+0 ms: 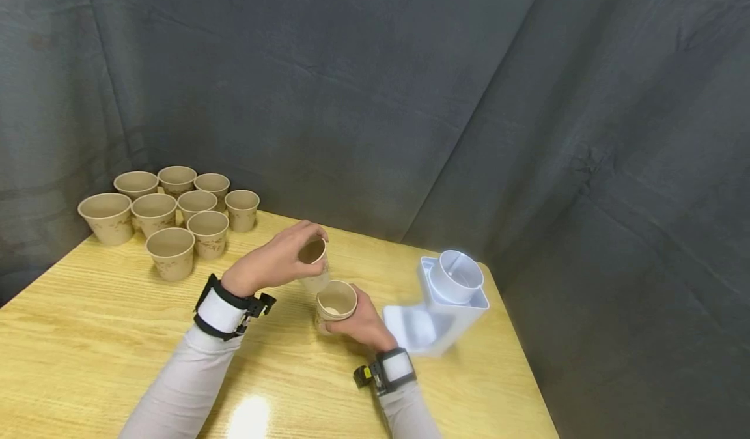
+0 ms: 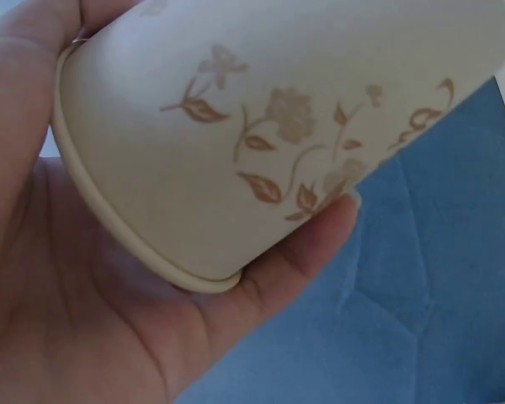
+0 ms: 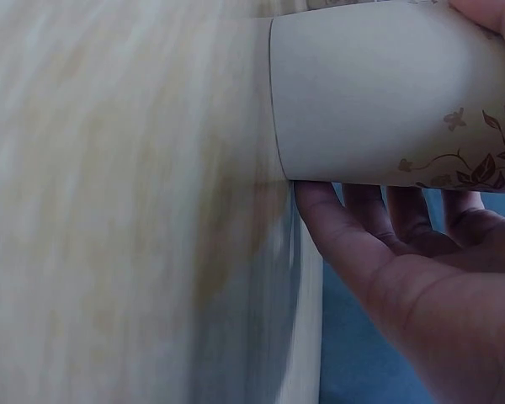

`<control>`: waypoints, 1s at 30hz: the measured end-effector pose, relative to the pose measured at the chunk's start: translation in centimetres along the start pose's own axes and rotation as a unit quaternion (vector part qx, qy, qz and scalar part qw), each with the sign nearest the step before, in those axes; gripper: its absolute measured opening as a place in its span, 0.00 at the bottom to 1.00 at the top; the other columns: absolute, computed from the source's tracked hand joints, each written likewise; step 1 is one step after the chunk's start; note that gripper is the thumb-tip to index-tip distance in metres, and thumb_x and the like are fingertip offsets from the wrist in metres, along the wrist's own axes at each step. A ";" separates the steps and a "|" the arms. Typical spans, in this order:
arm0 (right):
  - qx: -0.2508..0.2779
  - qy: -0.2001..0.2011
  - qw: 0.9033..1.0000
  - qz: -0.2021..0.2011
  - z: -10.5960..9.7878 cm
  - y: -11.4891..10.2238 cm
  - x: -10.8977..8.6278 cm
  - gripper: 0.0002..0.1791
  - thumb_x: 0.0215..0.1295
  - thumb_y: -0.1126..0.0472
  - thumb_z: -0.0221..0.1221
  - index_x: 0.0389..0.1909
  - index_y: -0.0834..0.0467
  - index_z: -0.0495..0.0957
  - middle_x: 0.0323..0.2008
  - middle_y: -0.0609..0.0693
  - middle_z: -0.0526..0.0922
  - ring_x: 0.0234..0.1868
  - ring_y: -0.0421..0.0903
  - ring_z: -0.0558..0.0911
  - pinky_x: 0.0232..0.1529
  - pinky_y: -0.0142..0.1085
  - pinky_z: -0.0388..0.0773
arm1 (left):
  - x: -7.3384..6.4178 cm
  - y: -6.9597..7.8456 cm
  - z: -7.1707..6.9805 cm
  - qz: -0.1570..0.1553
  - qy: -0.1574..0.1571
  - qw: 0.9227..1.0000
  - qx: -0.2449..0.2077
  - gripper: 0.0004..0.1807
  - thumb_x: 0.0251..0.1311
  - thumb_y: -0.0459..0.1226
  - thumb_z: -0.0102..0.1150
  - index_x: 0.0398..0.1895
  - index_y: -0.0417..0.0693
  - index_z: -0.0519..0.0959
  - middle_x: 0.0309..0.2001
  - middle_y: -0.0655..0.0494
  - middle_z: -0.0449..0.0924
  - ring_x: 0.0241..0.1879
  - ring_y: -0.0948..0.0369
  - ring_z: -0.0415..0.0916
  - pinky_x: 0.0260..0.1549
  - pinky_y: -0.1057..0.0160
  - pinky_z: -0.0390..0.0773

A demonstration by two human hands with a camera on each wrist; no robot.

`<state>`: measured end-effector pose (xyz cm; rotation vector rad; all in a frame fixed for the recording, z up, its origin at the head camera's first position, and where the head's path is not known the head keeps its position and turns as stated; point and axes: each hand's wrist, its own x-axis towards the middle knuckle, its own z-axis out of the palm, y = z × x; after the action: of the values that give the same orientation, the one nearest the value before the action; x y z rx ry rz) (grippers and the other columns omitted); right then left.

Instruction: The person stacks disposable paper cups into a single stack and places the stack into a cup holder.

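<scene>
My left hand (image 1: 281, 260) grips a beige paper cup (image 1: 318, 284) by its rim end, over the middle of the wooden table. Brown flowers and leaves are printed on this cup's side, as the left wrist view shows close up. Just to its right and nearer to me, my right hand (image 1: 364, 320) holds a second beige cup (image 3: 362, 93) round its side, its base down at the tabletop. Doubled rims in the head view suggest more than one cup nested there. The left cup hangs close above and behind the right one; whether they touch, I cannot tell.
Several beige cups (image 1: 170, 254) stand upright in a group at the table's back left. A white plastic stand (image 1: 454, 325) with a round cup-like top (image 1: 457, 289) is right of my right hand. Dark grey cloth (image 1: 328, 100) hangs behind the table (image 1: 281, 387).
</scene>
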<state>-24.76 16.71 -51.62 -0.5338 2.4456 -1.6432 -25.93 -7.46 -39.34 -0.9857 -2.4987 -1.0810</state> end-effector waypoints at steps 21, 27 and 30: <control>-0.025 -0.018 1.000 0.001 -0.4 -0.3 0.2 0.37 0.45 0.69 0.75 0.60 0.59 0.73 0.50 0.50 0.82 0.47 0.42 0.81 0.55 0.41 0.77 | 0.7 1.5 2.5 0.044 -0.045 0.998 -0.024 0.20 0.56 0.37 0.68 0.52 0.44 0.76 0.47 0.53 0.77 0.47 0.57 0.76 0.49 0.57 0.80; -0.029 -0.019 0.999 -0.007 -0.3 0.2 0.2 0.39 0.46 0.65 0.77 0.62 0.56 0.73 0.51 0.50 0.82 0.49 0.43 0.81 0.55 0.40 0.78 | 0.7 1.4 3.1 0.040 -0.059 0.997 -0.015 0.22 0.53 0.36 0.69 0.52 0.43 0.77 0.45 0.53 0.76 0.44 0.57 0.77 0.46 0.57 0.80; -0.027 -0.022 0.999 -0.008 -0.3 0.1 0.2 0.39 0.46 0.64 0.76 0.62 0.54 0.73 0.51 0.49 0.82 0.50 0.44 0.82 0.55 0.41 0.78 | 0.7 1.4 3.5 0.035 -0.069 0.997 -0.005 0.23 0.52 0.37 0.70 0.52 0.44 0.77 0.45 0.53 0.76 0.44 0.58 0.76 0.46 0.58 0.80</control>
<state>-25.03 16.95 -51.58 -0.5924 2.4666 -1.5576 -25.40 -3.92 -40.66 -1.1798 -2.5461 -1.0385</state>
